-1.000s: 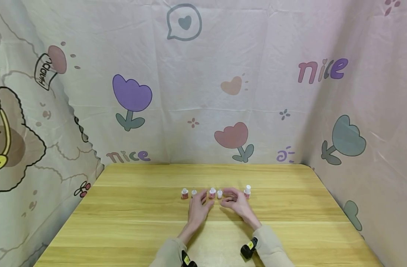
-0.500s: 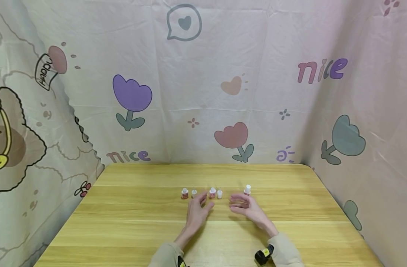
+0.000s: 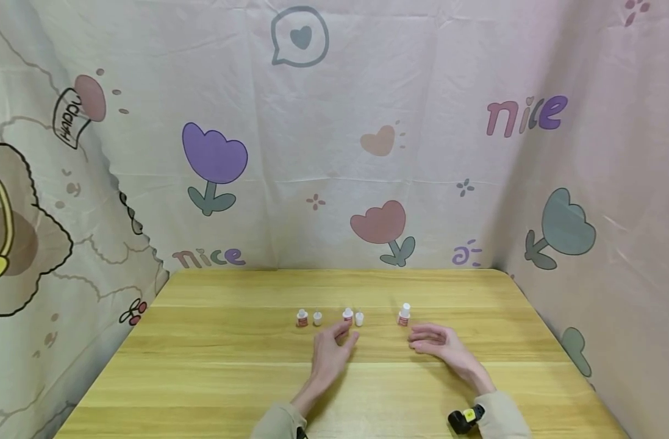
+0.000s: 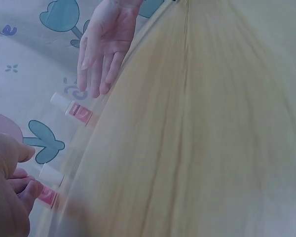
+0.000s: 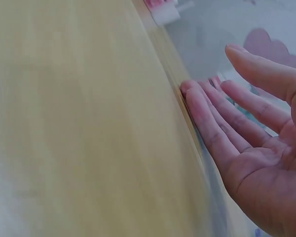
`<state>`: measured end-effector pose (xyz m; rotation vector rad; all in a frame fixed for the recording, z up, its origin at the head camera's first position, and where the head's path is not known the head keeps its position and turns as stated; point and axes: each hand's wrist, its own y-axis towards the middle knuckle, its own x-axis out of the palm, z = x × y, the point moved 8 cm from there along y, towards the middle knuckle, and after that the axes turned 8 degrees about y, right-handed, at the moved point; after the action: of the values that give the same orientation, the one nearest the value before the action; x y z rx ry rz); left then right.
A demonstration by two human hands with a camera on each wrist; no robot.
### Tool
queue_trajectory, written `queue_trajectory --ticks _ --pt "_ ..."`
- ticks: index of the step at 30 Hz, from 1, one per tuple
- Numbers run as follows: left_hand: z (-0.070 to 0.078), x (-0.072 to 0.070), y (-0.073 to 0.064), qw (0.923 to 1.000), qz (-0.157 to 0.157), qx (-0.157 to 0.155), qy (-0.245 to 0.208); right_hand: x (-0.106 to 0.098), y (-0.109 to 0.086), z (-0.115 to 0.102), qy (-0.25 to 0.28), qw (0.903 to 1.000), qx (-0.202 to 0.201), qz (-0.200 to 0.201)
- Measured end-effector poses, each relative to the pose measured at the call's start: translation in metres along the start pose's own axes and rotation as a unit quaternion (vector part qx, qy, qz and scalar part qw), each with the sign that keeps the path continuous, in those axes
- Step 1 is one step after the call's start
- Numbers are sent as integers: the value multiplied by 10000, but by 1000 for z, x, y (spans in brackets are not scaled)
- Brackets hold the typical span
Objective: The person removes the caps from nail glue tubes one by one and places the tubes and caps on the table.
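Observation:
Three small bottles with red-and-white labels stand in a row in the head view. The left bottle [image 3: 302, 319] and the middle bottle [image 3: 347, 314] have their caps off; the right bottle [image 3: 404, 316] wears its white cap. Beside the uncapped ones, a white cap [image 3: 318, 319] and another white cap [image 3: 359, 319] sit upside down, thin stems upward. My left hand [image 3: 329, 355], fingers loosely bent and holding nothing, is just in front of the middle bottle, covering its lower part. Nearest the right bottle is my right hand [image 3: 448, 352], relaxed and apart from it, palm visible in the right wrist view.
A wood-grain table [image 3: 230, 366] lies under everything. Behind it and at both sides hangs a pale printed cloth [image 3: 312, 122]. Black wrist cameras, such as the right one [image 3: 465, 419], sit at the sleeves.
My right hand has moved right and towards me, away from the middle cap and past the right bottle. My left hand has shifted slightly right, now overlapping the middle bottle.

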<state>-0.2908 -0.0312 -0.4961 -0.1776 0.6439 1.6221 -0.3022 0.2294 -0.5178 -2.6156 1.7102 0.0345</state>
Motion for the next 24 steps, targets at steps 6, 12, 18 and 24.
queue_trajectory --ticks 6,12,18,24 --pt "8 16 1 9996 -241 -44 -148 -20 -7 3 80 9996 218 182" --pt "17 38 7 9978 -485 158 -419 -27 -8 5 175 9995 235 98" --pt "25 61 16 9942 -831 279 -622 -29 -8 5 354 9992 168 3" --pt "32 87 24 9905 -1127 303 -732 -35 -8 6 498 9987 112 71"
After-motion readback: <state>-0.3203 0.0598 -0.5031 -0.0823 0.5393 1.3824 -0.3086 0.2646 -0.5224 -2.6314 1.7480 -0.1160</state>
